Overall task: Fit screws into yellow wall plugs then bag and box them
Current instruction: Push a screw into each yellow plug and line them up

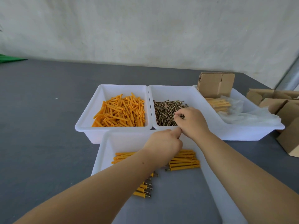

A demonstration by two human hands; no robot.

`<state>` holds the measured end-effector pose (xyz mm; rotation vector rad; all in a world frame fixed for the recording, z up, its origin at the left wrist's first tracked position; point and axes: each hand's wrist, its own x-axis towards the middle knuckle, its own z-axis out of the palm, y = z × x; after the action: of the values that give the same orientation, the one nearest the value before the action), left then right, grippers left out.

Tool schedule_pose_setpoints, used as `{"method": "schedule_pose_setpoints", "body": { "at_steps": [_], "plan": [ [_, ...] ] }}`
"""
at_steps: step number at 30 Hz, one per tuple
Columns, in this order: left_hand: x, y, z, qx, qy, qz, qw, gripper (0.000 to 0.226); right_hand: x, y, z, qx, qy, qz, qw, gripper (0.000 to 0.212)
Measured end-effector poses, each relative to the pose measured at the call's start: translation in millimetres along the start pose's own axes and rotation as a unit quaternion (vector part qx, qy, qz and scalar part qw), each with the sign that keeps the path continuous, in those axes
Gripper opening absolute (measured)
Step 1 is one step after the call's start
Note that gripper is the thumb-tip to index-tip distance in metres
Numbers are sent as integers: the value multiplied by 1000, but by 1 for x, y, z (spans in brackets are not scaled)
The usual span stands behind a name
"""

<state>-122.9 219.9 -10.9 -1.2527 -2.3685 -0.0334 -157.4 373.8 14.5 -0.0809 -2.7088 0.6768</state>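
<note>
A white bin (84, 126) holds loose yellow wall plugs (119, 112). Beside it, a second white bin (169, 88) holds a heap of brass screws (163, 113). My right hand (192, 122) reaches into that bin and pinches screws at its fingertips. My left hand (163, 143) hovers over the near white tray (103, 151) with fingers curled, its fingertips touching my right hand; what it holds is hidden. Plugs fitted with screws (184, 160) lie in the near tray, and more of these fitted plugs (144, 188) lie partly under my left forearm.
A third white bin (258, 135) at the right holds a folded cardboard box (215, 84), bagged plugs (218, 104) and clear plastic bags (252, 115). More cardboard boxes (284, 109) stand on the grey table's right edge. A green object (9, 59) lies far left.
</note>
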Motion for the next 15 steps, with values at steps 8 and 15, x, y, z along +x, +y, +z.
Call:
{"method": "schedule_pose_setpoints", "body": {
  "at_steps": [8,15],
  "plan": [
    [6,-43,-30,-16,208,-224,952,17,5,5,-6,-79,16,38,996,22],
    [-13,-89,-21,-51,-201,-483,850,50,22,0,-8,-152,-311,80,935,52]
  ]
}}
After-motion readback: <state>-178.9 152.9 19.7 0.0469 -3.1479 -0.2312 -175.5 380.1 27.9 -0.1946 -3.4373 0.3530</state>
